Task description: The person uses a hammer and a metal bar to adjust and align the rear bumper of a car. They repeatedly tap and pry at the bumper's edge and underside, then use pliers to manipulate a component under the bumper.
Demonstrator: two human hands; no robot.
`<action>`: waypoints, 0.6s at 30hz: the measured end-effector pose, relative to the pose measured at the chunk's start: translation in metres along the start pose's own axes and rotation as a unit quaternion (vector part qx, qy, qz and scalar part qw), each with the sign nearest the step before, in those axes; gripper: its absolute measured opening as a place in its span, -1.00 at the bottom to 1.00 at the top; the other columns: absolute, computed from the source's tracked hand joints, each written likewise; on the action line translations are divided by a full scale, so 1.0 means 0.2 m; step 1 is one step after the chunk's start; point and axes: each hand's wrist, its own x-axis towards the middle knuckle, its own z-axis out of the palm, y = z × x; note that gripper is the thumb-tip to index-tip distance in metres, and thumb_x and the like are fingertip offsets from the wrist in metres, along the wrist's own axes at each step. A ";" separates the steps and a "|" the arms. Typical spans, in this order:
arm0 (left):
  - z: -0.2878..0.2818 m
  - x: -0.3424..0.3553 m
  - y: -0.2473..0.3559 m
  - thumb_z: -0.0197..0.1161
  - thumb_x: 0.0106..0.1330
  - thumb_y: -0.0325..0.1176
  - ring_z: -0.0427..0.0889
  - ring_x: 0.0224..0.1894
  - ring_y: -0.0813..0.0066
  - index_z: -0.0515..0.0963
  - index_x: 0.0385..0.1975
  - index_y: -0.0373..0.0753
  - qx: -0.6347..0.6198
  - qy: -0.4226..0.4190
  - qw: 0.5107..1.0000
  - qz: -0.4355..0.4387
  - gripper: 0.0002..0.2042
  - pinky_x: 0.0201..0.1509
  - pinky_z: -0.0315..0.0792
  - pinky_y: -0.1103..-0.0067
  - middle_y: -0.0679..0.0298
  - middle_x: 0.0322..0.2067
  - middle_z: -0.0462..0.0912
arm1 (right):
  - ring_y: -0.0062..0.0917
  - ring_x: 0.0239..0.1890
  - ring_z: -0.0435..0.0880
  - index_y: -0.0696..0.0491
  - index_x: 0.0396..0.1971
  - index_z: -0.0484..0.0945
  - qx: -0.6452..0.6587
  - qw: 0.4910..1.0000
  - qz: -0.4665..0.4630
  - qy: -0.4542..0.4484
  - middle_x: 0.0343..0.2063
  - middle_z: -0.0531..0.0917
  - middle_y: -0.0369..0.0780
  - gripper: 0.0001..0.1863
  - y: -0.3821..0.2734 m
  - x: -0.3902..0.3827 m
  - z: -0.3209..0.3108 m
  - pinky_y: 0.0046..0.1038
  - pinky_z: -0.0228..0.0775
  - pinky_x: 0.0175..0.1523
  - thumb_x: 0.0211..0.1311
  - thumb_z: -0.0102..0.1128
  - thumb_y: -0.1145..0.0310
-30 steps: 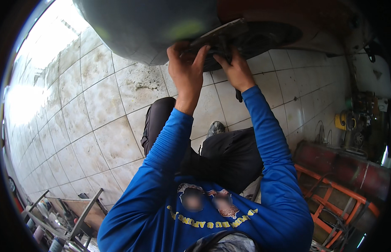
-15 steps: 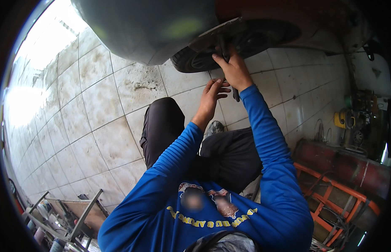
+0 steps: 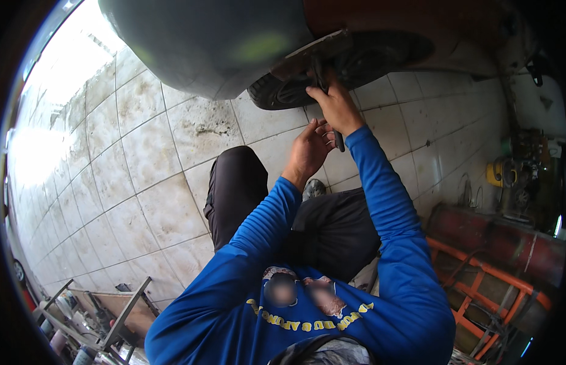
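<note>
My right hand (image 3: 336, 104) is closed around a dark, long-handled tool (image 3: 339, 142) in front of a car wheel. Its lower handle pokes out below my palm, and its upper end reaches a flat, worn strip (image 3: 313, 53) along the wheel-arch edge. What kind of tool it is does not show clearly. Just left of the handle is my left hand (image 3: 308, 152), fingers apart and slightly bent, with nothing visible in it. Its fingertips come close to the handle; whether they touch it I cannot tell. Behind the strip sits the black tyre (image 3: 268, 94), partly hidden.
Above hangs the grey car bumper (image 3: 216, 48) with a yellowish patch. Stained white tiles (image 3: 143, 158) cover the floor. An orange metal frame (image 3: 477, 292) and a red cylinder (image 3: 477, 234) lie at right, near a yellow machine (image 3: 500, 173). A metal rack (image 3: 113, 322) stands at lower left.
My left hand has shifted slightly right and turned, its fingers now closer to the tool's lower handle. My right hand keeps its hold on the tool, almost in the same place.
</note>
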 end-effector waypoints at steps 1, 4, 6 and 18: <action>0.08 0.01 -0.04 -0.05 0.63 -0.05 0.65 -0.10 0.32 0.43 0.23 -0.25 0.034 0.035 0.999 0.013 -0.57 0.14 0.47 0.33 0.23 -0.06 0.66 | 0.01 0.12 0.60 0.18 0.13 0.47 -0.006 1.000 0.002 0.004 0.06 0.61 0.08 -0.56 0.02 -0.01 -0.02 -0.19 0.41 0.21 0.32 0.24 0.31; 0.13 0.06 -0.11 -0.05 0.64 -0.06 0.64 -0.05 0.33 0.45 0.22 -0.22 -0.001 0.060 0.998 0.001 -0.60 0.13 0.48 0.34 0.29 -0.01 0.66 | -0.02 0.14 0.59 0.17 0.16 0.46 -0.005 1.000 -0.005 0.005 0.08 0.60 0.05 -0.54 0.01 -0.01 -0.01 -0.20 0.40 0.23 0.32 0.24 0.33; 0.14 0.08 -0.15 -0.06 0.64 -0.06 0.64 -0.01 0.35 0.46 0.23 -0.14 -0.002 0.054 0.998 -0.009 -0.62 0.10 0.49 0.36 0.33 0.03 0.65 | -0.04 0.15 0.59 0.16 0.18 0.45 0.004 1.000 0.006 0.003 0.09 0.60 0.02 -0.54 0.01 -0.02 -0.01 -0.21 0.39 0.25 0.33 0.23 0.34; 0.08 0.10 -0.14 -0.07 0.61 0.13 0.64 -0.05 0.42 0.49 0.14 -0.06 -0.053 -0.022 0.998 -0.036 -0.56 -0.02 0.50 0.40 0.34 -0.07 0.69 | -0.14 0.10 0.62 0.16 0.16 0.48 0.017 0.999 0.048 0.001 0.03 0.63 0.00 -0.56 0.07 -0.04 -0.03 -0.26 0.41 0.22 0.34 0.23 0.31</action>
